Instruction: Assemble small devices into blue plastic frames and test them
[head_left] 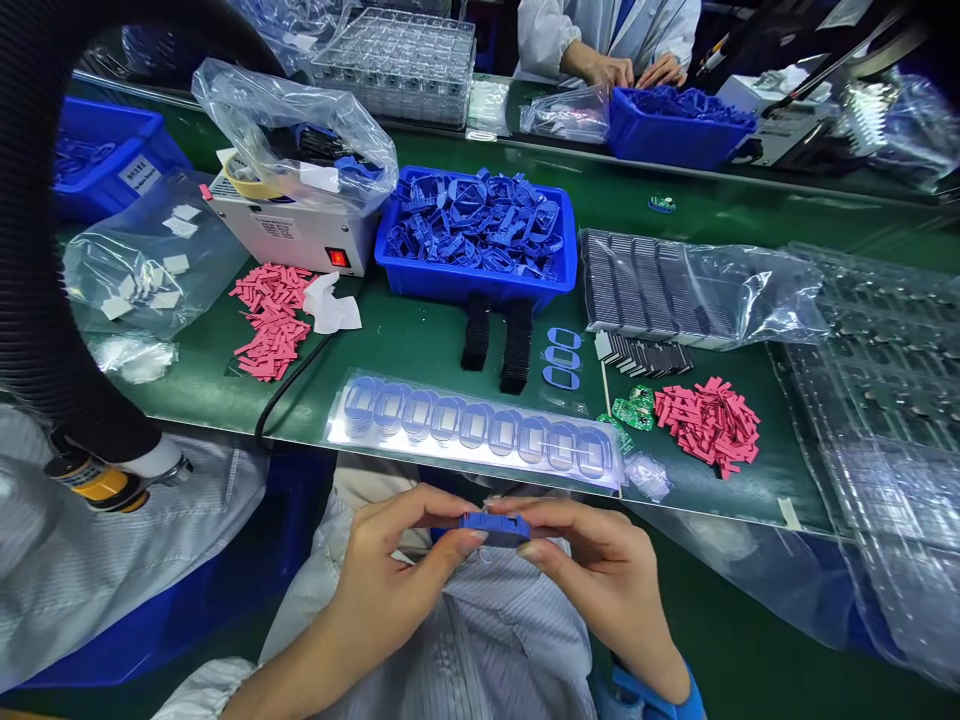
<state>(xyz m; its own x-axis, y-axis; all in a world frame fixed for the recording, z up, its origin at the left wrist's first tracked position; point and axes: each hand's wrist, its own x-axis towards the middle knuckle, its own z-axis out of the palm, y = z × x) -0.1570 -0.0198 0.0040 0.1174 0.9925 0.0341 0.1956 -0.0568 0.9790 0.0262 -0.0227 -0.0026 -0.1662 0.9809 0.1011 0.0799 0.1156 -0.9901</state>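
Note:
Over my lap, below the table's front edge, both hands pinch one small blue plastic frame (493,527). My left hand (397,570) grips its left end with thumb and fingers closed. My right hand (600,575) grips its right end the same way. Just beyond the hands, a clear strip (480,428) carrying a row of blue frames lies along the table edge. A blue bin (480,232) heaped with several blue frames stands further back at the centre.
Pink strips lie in piles at left (271,318) and right (709,420). Small green circuit boards (634,408), black part stacks (499,343), a bagged tray of dark parts (675,290), a white box with a red switch (300,235) and clear trays (885,400) crowd the table. A person's hands (630,70) work opposite.

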